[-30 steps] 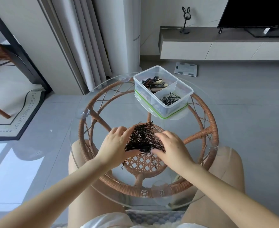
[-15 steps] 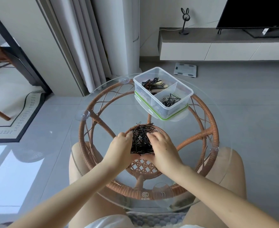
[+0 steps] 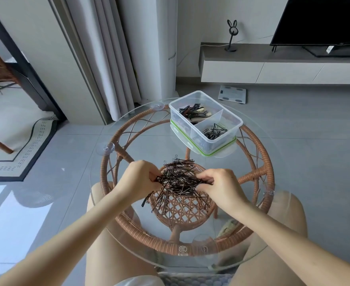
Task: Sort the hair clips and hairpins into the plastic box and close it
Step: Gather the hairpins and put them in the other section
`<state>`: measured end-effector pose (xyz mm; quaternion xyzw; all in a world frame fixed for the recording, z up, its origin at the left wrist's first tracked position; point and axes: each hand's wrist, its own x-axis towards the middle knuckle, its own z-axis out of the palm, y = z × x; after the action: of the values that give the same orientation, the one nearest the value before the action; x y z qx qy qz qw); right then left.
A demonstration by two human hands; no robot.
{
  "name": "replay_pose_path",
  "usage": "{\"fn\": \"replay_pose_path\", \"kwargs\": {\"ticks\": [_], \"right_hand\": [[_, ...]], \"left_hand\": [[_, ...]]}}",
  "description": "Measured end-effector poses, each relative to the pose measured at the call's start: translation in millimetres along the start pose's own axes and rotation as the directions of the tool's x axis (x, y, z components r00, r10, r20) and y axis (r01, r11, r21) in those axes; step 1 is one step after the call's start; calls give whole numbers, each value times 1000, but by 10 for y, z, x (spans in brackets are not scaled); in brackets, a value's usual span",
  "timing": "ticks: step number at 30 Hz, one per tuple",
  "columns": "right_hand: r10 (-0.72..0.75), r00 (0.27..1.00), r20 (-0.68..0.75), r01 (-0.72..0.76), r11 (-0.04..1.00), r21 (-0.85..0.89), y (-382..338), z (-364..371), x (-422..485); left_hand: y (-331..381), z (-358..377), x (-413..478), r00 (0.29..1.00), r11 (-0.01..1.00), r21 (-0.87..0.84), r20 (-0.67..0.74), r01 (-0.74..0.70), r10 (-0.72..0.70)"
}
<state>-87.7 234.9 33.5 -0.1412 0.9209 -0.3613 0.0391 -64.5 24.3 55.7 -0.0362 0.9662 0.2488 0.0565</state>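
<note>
A big bunch of black hairpins [image 3: 178, 180] is held over the middle of the round glass table [image 3: 145, 141]. My left hand [image 3: 138, 178] pinches its left end and my right hand [image 3: 221, 185] pinches its right end. Loose pins hang and spill down from the bunch toward me. The clear plastic box [image 3: 235, 129] stands at the far right of the table on its green-rimmed lid [image 3: 181, 134]. Its far compartment holds hair clips [image 3: 193, 114], black and cream. Its near compartment holds a few black hairpins [image 3: 214, 131].
The glass top rests on a rattan frame [image 3: 258, 172] with suction cups [image 3: 105, 148]. My knees show under the glass. A curtain [image 3: 112, 58] hangs behind the table, a scale [image 3: 233, 93] lies on the floor, and a TV cabinet [image 3: 273, 67] stands at the back right.
The hands pressed together around the hairpin pile, then drew apart and lifted it. The bunch now stretches between both hands, with loose pins falling below.
</note>
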Motion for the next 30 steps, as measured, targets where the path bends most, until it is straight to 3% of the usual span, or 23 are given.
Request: {"fn": "replay_pose_path", "kwargs": {"ticks": [22, 25, 30], "right_hand": [[94, 990, -108, -53, 940, 337, -144, -1005, 469], [95, 990, -100, -69, 969, 239, -152, -1134, 753], [138, 982, 125, -108, 970, -219, -176, -1183, 1412]], "left_hand": [[215, -576, 194, 990, 932, -355, -84, 73, -110], [264, -595, 264, 991, 932, -355, -81, 70, -105], [344, -609, 370, 993, 928, -367, -75, 58, -92]]}}
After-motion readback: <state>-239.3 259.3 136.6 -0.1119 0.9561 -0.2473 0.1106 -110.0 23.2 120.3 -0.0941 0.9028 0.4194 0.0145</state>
